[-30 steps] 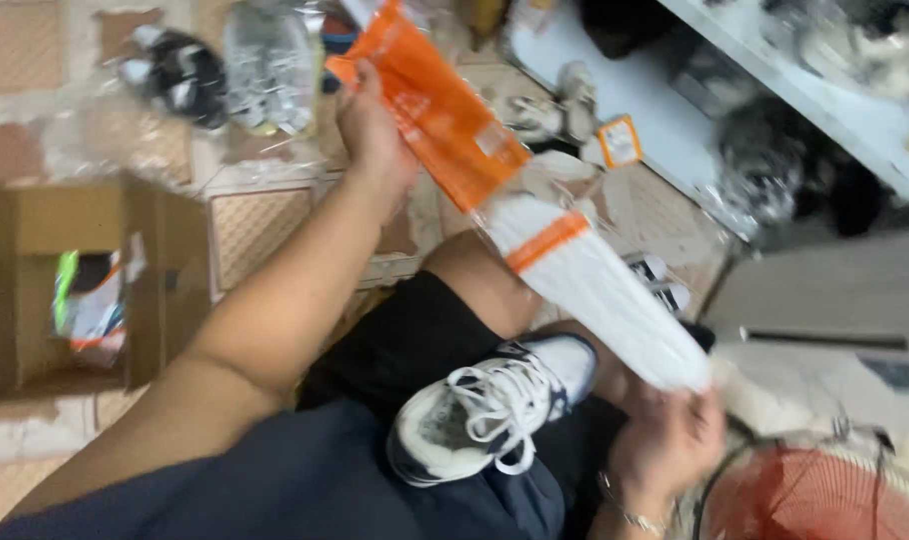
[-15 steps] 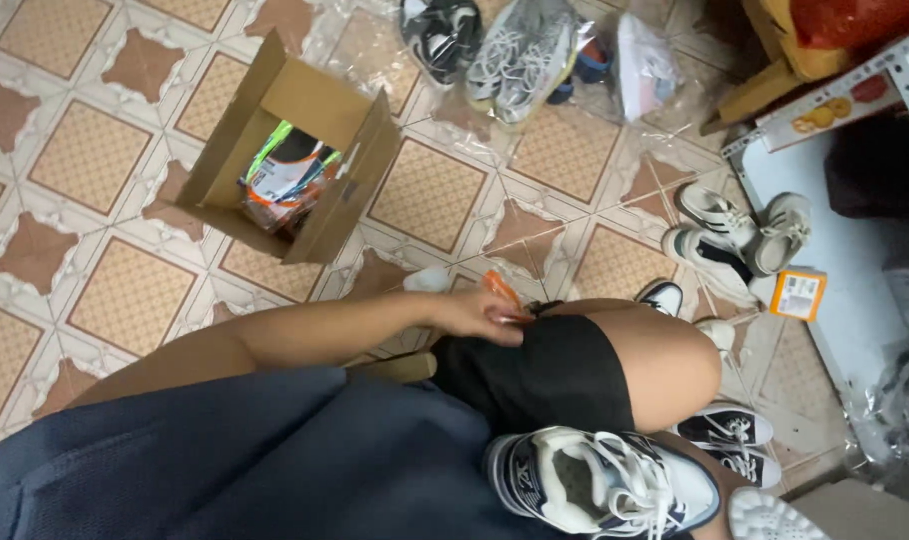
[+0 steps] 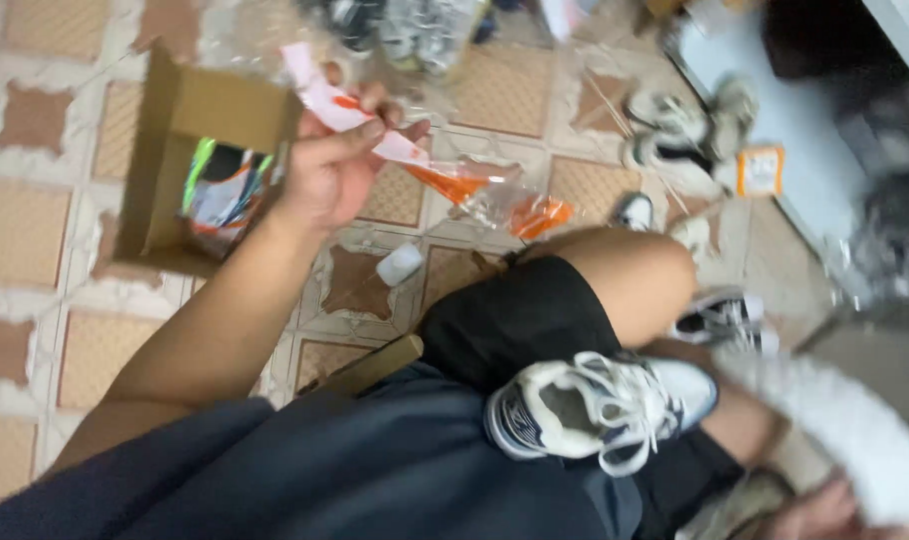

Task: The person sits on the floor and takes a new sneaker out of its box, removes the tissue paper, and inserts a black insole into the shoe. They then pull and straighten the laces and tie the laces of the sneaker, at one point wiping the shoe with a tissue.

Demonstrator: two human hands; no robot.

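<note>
Left hand, at knee half second ago, now raised over tiled floor, beside cardboard box.

Head view: left fingers pinched shut on crinkled clear plastic bag with orange and white print; bag trails right, above bent knee. Box open, flaps up, bright soft packets inside. White-and-navy sneaker, laced, padded collar, rests on lap against black shorts. Right hand at lower right edge, blurred, against fuzzy white wad; grip cannot be judged. More sneakers on floor, upper right.
</note>
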